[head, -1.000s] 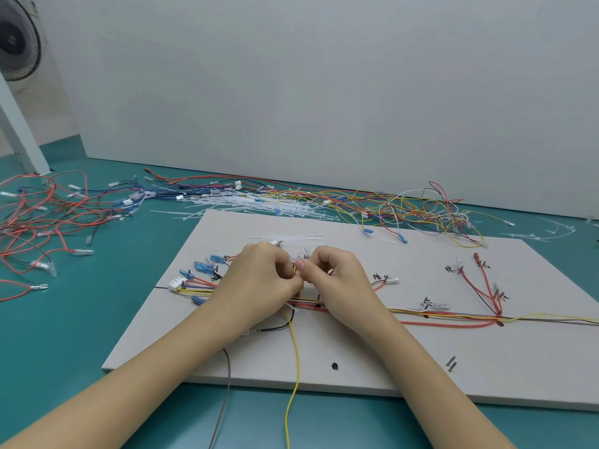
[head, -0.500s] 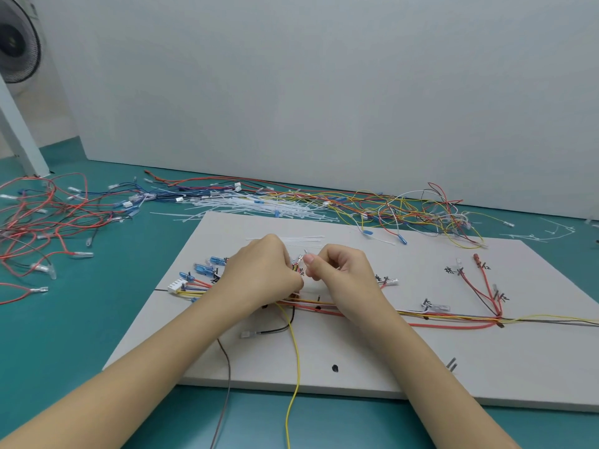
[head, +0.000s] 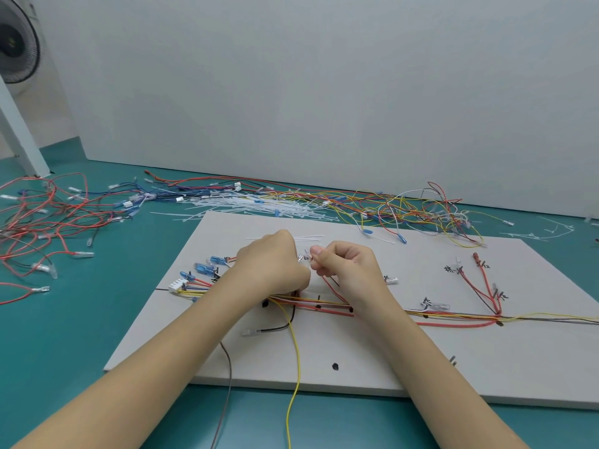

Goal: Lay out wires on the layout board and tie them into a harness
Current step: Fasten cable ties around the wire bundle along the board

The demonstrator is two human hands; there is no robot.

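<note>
Both hands (head: 308, 264) at wire bundle (head: 324, 304)

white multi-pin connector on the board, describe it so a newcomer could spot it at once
Start at the white layout board and go to its left edge. The white connector lies there, left of the left hand. Unlike the blue terminals beside it, it is a ribbed white block.

Over past second, both hands lifted slightly off wire bundle (head: 327, 305) and drifted farther. Right hand (head: 345, 265) now pinches thin clear tie (head: 306, 257), raised clear of left hand (head: 275, 264), fingertips no longer pressed together.
</note>
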